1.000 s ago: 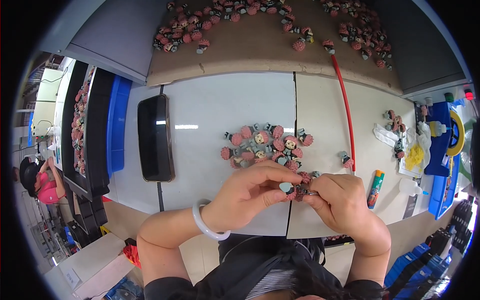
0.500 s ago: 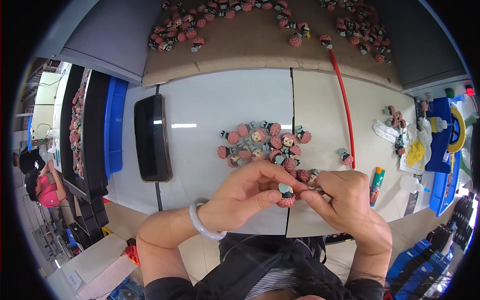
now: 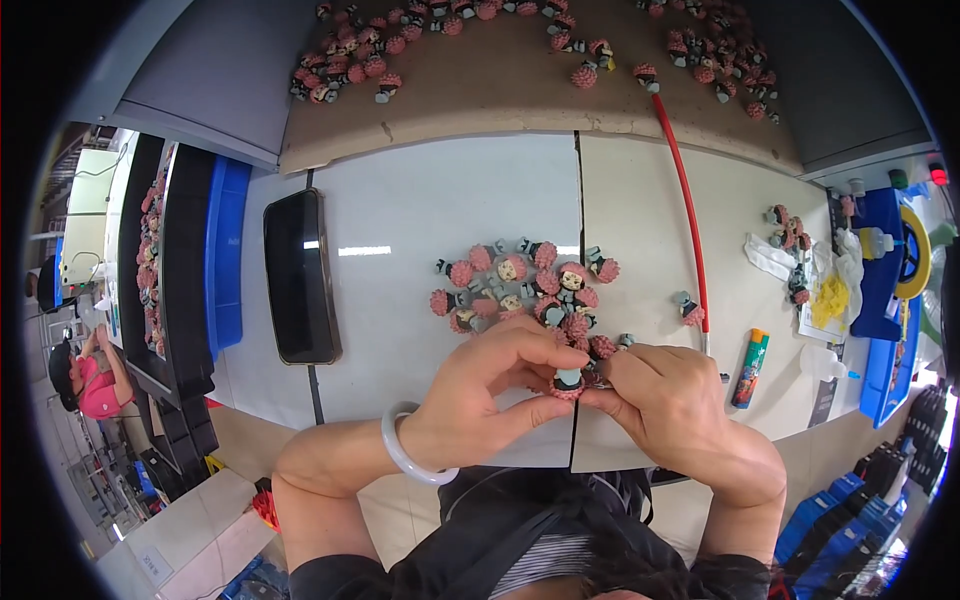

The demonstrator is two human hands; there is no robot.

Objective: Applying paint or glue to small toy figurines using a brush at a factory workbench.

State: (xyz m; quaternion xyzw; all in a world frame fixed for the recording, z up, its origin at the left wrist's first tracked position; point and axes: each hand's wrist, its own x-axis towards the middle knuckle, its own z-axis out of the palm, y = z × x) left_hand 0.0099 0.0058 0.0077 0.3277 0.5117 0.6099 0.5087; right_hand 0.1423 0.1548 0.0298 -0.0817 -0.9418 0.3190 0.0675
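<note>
My left hand [image 3: 495, 395] and my right hand [image 3: 665, 400] meet over the near edge of the white table [image 3: 420, 200]. Between their fingertips they pinch one small pink figurine with a grey body [image 3: 569, 381]. Just beyond my fingers lies a loose pile of several similar pink figurines [image 3: 525, 290]. A pale bangle [image 3: 400, 450] circles my left wrist.
A black phone [image 3: 300, 275] lies left of the pile. A red cord [image 3: 682, 210] runs down the table; a single figurine [image 3: 688, 309] and an orange-green lighter [image 3: 750, 366] lie right. More figurines [image 3: 350, 70] cover a brown board behind. Blue trays [image 3: 225, 250] stand left, a person [image 3: 85, 370] beyond.
My hands stay pressed together on the small figurine, shifting only slightly. The view has dipped a little, so the pile sits closer to my fingers.
</note>
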